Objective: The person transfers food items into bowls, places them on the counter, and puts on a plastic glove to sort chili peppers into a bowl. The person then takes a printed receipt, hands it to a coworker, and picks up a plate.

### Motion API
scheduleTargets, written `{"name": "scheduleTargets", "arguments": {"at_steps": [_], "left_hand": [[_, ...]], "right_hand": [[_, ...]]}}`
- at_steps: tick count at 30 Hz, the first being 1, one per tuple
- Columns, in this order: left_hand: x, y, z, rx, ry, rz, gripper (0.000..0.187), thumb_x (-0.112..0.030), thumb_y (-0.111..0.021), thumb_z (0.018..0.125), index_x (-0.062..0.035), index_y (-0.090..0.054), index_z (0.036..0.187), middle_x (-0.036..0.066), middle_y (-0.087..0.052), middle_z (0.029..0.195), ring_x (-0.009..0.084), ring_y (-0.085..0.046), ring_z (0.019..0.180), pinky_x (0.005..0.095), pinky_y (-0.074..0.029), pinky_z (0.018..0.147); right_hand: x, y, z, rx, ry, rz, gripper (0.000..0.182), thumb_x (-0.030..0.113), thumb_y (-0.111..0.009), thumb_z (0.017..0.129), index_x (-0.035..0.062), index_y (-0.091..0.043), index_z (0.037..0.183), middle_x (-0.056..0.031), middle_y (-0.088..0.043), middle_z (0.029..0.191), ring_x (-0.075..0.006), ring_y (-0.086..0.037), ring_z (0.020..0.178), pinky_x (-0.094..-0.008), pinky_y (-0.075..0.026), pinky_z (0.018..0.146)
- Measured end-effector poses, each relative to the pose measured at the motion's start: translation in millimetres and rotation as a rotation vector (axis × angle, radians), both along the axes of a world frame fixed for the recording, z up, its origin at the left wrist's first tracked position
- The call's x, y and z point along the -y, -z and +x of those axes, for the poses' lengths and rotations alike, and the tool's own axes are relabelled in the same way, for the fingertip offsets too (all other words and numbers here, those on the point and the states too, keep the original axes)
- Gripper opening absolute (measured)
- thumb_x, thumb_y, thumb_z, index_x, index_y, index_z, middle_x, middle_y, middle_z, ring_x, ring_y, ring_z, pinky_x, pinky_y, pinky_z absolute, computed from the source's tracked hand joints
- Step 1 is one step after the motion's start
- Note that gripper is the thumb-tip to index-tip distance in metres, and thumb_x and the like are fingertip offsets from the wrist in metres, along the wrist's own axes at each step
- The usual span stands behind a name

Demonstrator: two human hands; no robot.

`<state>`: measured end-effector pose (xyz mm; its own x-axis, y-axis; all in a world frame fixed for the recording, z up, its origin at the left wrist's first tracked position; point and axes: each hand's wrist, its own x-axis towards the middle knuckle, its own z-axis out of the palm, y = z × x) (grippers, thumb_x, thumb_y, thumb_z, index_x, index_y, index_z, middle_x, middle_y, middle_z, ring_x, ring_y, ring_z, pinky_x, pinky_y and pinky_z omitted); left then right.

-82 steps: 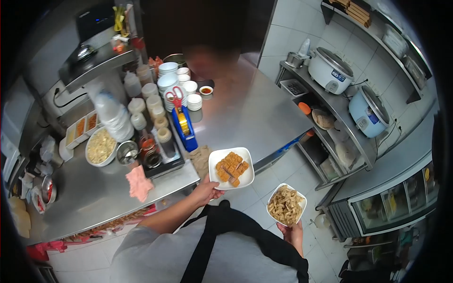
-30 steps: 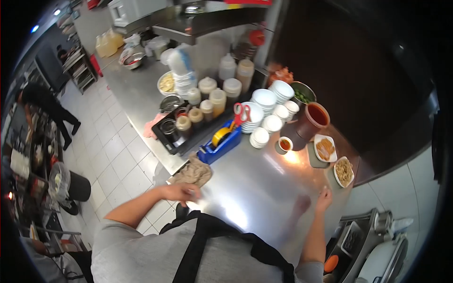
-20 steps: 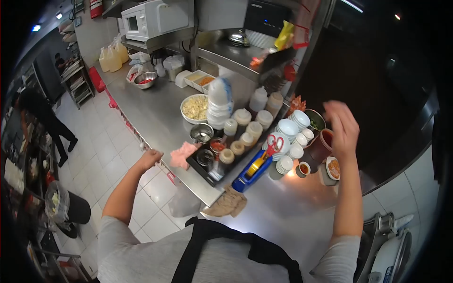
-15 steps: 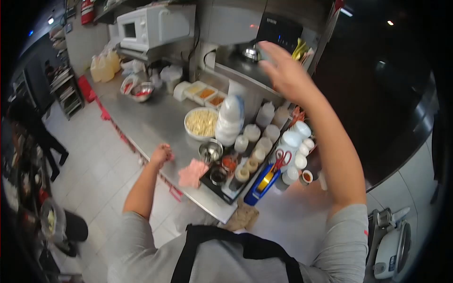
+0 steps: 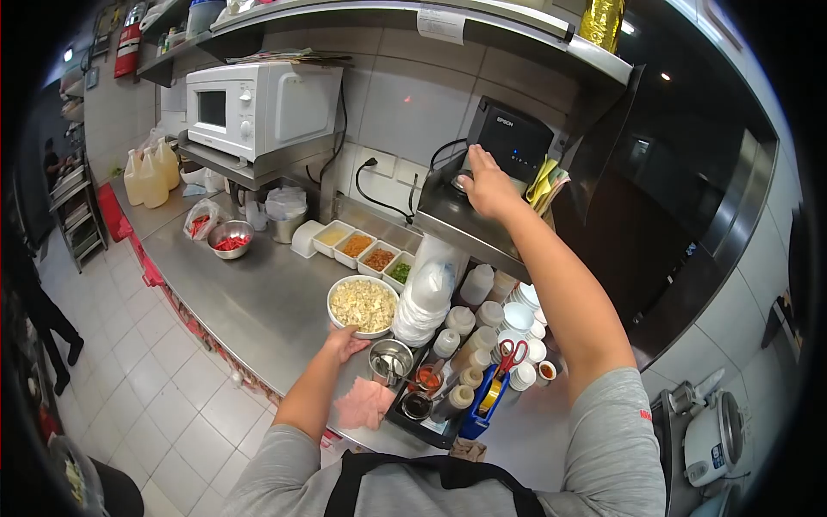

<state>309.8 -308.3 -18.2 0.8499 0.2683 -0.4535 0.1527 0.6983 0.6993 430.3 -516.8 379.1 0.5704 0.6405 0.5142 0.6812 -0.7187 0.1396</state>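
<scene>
My left hand (image 5: 346, 343) is at the near side of a white bowl (image 5: 331, 314) heaped with pale chopped food, thumb at the rim and fingers against its wall. My right hand (image 5: 491, 188) reaches up to the metal shelf, fingers stretched out and flat, over a shiny metal dome (image 5: 459, 183) like a call bell. The hand hides most of that dome. Behind it stands a black EPSON printer (image 5: 508, 133). A small steel pot (image 5: 390, 360) and a pink cloth (image 5: 363, 403) lie near my left hand.
Wrapped white stacked containers (image 5: 424, 297) stand beside the bowl. A black tray (image 5: 424, 431) holds squeeze bottles and sauces, with red-handled scissors (image 5: 512, 351) and a blue tape dispenser (image 5: 484, 409) alongside. Farther back are topping tubs (image 5: 376, 258), a steel bowl (image 5: 230, 241) and a microwave (image 5: 258, 108).
My left hand has moved from the counter's edge to the white bowl. My right hand has come down over the metal dome. The view has tilted up, showing the upper shelf.
</scene>
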Motion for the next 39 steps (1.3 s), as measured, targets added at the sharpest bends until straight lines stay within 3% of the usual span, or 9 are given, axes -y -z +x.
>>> {"name": "scheduleTargets", "arguments": {"at_steps": [8, 14, 15, 18, 22, 27, 31, 34, 39], "left_hand": [[-13.3, 0.2, -46.9, 0.013, -0.072, -0.078, 0.055, 0.0, -0.046, 0.082, -0.0164, -0.023, 0.129, 0.029, -0.049, 0.115, 0.0427, -0.062, 0.088, 0.0514, -0.059, 0.069], [-35.9, 11.4, -160.9, 0.086, -0.13, -0.034, 0.057, -0.003, -0.046, 0.08, -0.0078, -0.024, 0.133, 0.031, -0.049, 0.118, 0.0451, -0.061, 0.094, 0.0493, -0.057, 0.077], [-29.7, -6.6, -184.8, 0.087, -0.152, 0.061, 0.058, -0.005, -0.046, 0.079, -0.0027, -0.025, 0.133, 0.034, -0.049, 0.116, 0.0469, -0.061, 0.094, 0.0472, -0.057, 0.08], [2.9, -60.7, -255.8, 0.053, -0.314, 0.236, 0.056, -0.004, -0.046, 0.078, -0.0026, -0.029, 0.131, 0.031, -0.054, 0.112, 0.0446, -0.063, 0.088, 0.0446, -0.059, 0.075], [41.7, -121.7, -330.6, 0.039, -0.242, 0.328, 0.064, -0.001, -0.049, 0.077, -0.0065, -0.026, 0.137, 0.026, -0.05, 0.122, 0.0409, -0.064, 0.092, 0.0421, -0.062, 0.066], [145.2, -175.0, -354.1, 0.066, -0.111, 0.333, 0.068, -0.002, -0.052, 0.075, -0.0038, -0.024, 0.138, 0.025, -0.047, 0.126, 0.0407, -0.061, 0.099, 0.0436, -0.062, 0.067], [237.4, -180.2, -301.8, 0.07, 0.124, 0.248, 0.071, -0.002, -0.055, 0.074, -0.0021, -0.024, 0.138, 0.023, -0.046, 0.129, 0.0397, -0.059, 0.105, 0.0465, -0.061, 0.068], [309.9, -155.0, -242.7, 0.097, 0.413, 0.152, 0.067, -0.001, -0.052, 0.078, -0.003, -0.023, 0.139, 0.022, -0.045, 0.13, 0.0372, -0.058, 0.107, 0.0449, -0.06, 0.072], [430.7, -75.2, -147.2, -0.038, 0.881, 0.067, 0.063, -0.003, -0.051, 0.085, -0.0091, -0.02, 0.14, 0.023, -0.052, 0.123, 0.0363, -0.064, 0.095, 0.0411, -0.06, 0.074]], "right_hand": [[-1.5, 4.3, 15.9, -0.08, -0.036, 0.031, 0.056, 0.03, -0.043, 0.094, -0.0042, -0.033, 0.137, -0.0216, -0.032, 0.144, -0.0345, -0.033, 0.133, -0.0394, -0.031, 0.108], [-5.3, -0.4, -12.3, 0.02, -0.027, 0.14, 0.04, 0.034, -0.045, 0.091, 0.0047, -0.057, 0.116, -0.0116, -0.055, 0.125, -0.0312, -0.043, 0.125, -0.0544, -0.034, 0.099], [1.3, -7.9, -32.3, 0.111, -0.079, 0.18, 0.043, 0.029, -0.047, 0.089, 0.0075, -0.051, 0.126, -0.0116, -0.055, 0.127, -0.0356, -0.042, 0.125, -0.0521, -0.029, 0.104], [31.8, 22.7, -99.4, 0.369, -0.811, 0.559, 0.024, 0.012, -0.056, 0.073, 0.0109, -0.066, 0.094, -0.0071, -0.066, 0.099, -0.0272, -0.058, 0.096, -0.0412, -0.044, 0.084], [92.7, 144.5, -199.3, -0.25, -1.1, 0.638, 0.014, 0.011, -0.062, 0.079, 0.0071, -0.067, 0.091, -0.0086, -0.063, 0.083, -0.0229, -0.059, 0.077, -0.0338, -0.048, 0.072], [179.1, 245.1, -260.2, -1.208, -0.79, 1.062, 0.039, 0.022, -0.064, 0.086, 0.0069, -0.053, 0.12, -0.0066, -0.06, 0.092, -0.016, -0.058, 0.075, -0.0289, -0.048, 0.071], [266.7, 283.0, -254.4, -2.138, -0.61, 1.19, 0.082, 0.065, -0.041, 0.088, 0.0163, -0.011, 0.148, -0.0117, -0.042, 0.132, -0.0251, -0.049, 0.109, -0.0438, -0.045, 0.084], [347.0, 302.7, -257.8, -2.125, -0.626, 1.534, 0.074, 0.061, -0.041, 0.09, 0.0138, -0.026, 0.144, -0.0127, -0.038, 0.141, -0.0276, -0.039, 0.129, -0.0491, -0.037, 0.102], [475.8, 358.9, -266.5, -1.628, -0.15, 2.13, 0.053, 0.043, -0.036, 0.098, 0.0052, -0.037, 0.136, -0.0113, -0.047, 0.136, -0.0243, -0.045, 0.125, -0.0402, -0.034, 0.107]]}}
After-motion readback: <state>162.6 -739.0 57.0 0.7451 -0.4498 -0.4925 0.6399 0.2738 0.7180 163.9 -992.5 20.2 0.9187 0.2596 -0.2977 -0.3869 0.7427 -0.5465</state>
